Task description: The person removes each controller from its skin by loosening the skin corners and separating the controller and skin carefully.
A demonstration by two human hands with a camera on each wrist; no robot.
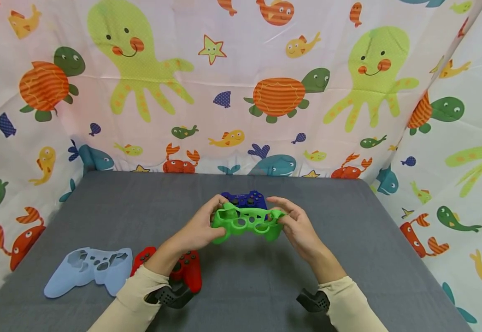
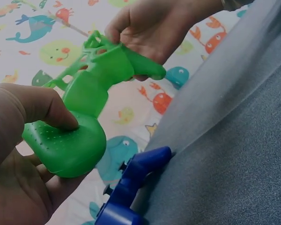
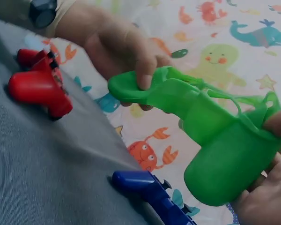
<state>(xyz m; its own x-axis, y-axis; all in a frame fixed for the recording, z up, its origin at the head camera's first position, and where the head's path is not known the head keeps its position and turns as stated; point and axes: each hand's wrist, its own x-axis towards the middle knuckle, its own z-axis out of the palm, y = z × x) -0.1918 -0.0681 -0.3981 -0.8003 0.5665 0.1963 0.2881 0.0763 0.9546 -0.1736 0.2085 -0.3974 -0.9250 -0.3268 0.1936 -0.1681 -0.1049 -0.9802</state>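
Both hands hold up a green silicone controller cover (image 1: 247, 219), empty and full of cut-outs, above the table. My left hand (image 1: 202, 226) grips its left end; in the left wrist view the thumb presses on the dotted grip of the cover (image 2: 75, 140). At the other end, my right hand (image 1: 301, 230) pinches the cover's edge between thumb and fingers, as the right wrist view also shows at the cover's rim (image 3: 267, 122). Behind and below the cover lies a blue game controller (image 1: 247, 199), partly hidden by it.
A red game controller (image 1: 191, 272) lies under the left forearm, which hides part of it. Left of that rests a light blue controller cover (image 1: 96, 267). Everything lies on a grey cloth-covered table (image 1: 241, 295). A curtain printed with sea animals (image 1: 232, 69) rises behind and at the sides.
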